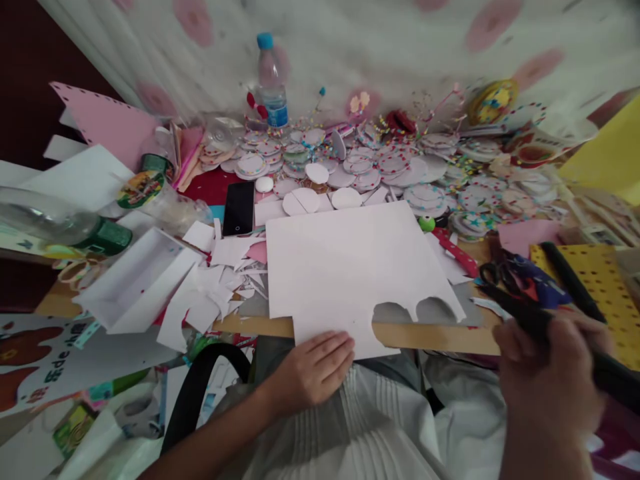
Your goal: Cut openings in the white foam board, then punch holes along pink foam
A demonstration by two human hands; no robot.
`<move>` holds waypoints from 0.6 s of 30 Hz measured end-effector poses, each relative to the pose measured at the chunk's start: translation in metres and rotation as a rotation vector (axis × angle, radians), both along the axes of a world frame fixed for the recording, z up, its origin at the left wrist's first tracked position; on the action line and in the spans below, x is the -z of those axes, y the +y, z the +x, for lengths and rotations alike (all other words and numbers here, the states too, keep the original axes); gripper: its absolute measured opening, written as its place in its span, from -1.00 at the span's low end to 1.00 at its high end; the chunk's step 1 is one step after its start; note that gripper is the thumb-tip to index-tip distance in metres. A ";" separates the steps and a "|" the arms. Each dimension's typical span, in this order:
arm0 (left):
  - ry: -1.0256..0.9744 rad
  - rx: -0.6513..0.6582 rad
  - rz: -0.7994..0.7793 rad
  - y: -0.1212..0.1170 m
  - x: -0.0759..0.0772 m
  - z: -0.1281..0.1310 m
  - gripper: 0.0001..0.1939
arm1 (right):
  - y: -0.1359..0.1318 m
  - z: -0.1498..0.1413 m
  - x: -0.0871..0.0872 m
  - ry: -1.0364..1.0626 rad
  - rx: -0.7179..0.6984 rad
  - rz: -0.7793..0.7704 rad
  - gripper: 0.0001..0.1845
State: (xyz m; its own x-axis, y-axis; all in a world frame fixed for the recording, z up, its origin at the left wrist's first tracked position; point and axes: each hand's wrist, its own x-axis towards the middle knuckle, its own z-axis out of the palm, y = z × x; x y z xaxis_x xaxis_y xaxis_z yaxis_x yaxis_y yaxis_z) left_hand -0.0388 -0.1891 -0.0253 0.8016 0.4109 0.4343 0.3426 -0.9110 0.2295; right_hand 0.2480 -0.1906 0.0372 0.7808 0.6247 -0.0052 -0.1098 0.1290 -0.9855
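Note:
A large white board (345,260) lies over the table's front edge, with rounded pieces cut out of its lower right side. My left hand (320,367) rests flat on the board's lower tab, its fingers stretched out. Off to the right, raised near the table edge, my right hand (555,373) is closed around a long black tool (530,320) with a narrow tip; its exact kind is unclear. Just beyond that tip are dark-handled scissors (493,273). Cut white discs (301,201) lie behind the board.
Many decorated discs (365,167) crowd the back, beside an upright water bottle (273,87). Left of the board are a black phone (239,208), paper scraps (233,253), an open white box (135,280) and a lying bottle (55,220). A yellow dotted sheet (615,287) lies right.

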 end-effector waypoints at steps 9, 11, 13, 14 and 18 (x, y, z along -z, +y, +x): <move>-0.163 0.060 -0.248 0.001 -0.003 -0.011 -0.73 | 0.011 -0.018 0.024 -0.089 -0.351 -0.327 -0.64; -0.258 -0.055 -0.471 -0.010 -0.011 -0.020 -0.79 | 0.013 -0.016 0.025 -0.134 -0.329 -0.338 -0.64; -0.271 -0.256 -0.807 -0.021 -0.014 -0.030 -0.67 | 0.013 -0.012 0.027 -0.131 -0.321 -0.319 -0.64; -0.255 -0.382 -1.005 -0.025 -0.012 -0.034 -0.56 | 0.013 -0.010 0.029 -0.094 -0.325 -0.295 -0.65; -0.303 -0.707 -1.701 -0.027 0.001 -0.039 -0.33 | 0.017 -0.009 0.030 0.100 -0.373 -0.149 -0.75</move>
State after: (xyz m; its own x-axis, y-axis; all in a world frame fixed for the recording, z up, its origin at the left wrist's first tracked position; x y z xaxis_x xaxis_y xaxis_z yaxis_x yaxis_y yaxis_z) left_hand -0.0773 -0.2159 -0.0267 0.2947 0.6817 -0.6697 0.2855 0.6060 0.7424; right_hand 0.2390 -0.1737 0.0070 0.4917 0.8517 -0.1812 -0.2184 -0.0808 -0.9725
